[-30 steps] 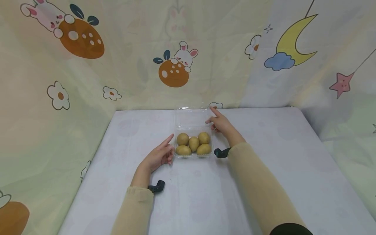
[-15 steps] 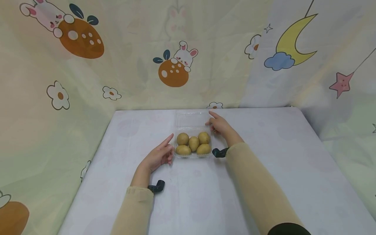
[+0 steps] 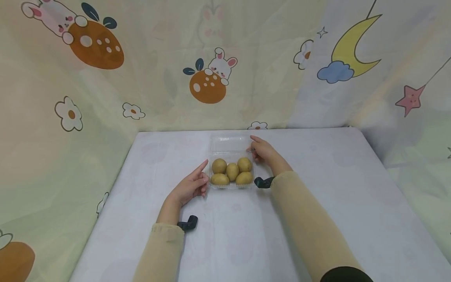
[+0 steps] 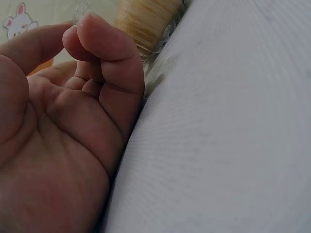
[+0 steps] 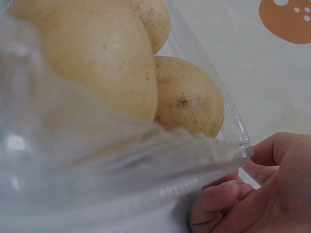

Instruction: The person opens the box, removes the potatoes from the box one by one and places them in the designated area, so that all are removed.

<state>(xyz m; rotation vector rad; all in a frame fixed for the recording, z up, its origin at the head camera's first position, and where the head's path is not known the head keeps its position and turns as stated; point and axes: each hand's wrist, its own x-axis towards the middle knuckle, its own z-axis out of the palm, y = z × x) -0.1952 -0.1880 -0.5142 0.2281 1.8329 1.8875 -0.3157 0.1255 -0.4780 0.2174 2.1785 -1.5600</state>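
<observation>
A clear plastic clamshell box (image 3: 231, 187) sits near the table's far side with several potatoes (image 3: 232, 171) in it. Its lid (image 3: 230, 144) is folded back, away from the person. My left hand (image 3: 190, 187) lies at the box's left side, index finger extended along it and the other fingers loosely curled. At the lid's right edge is my right hand (image 3: 264, 152), index finger reaching to the far corner. In the right wrist view a fingertip (image 5: 258, 154) touches the plastic corner. Left-hand contact with the box is partly hidden in the left wrist view.
The table (image 3: 225, 243) has a white cloth. A printed fabric backdrop (image 3: 158, 78) with rabbits, flowers and a moon rises behind and beside it. Dark wrist cameras (image 3: 188, 223) are worn at both cuffs.
The lid's far edge has come down from a more raised tilt, and my right hand has shifted slightly down with it. The left hand and the potatoes have stayed put.
</observation>
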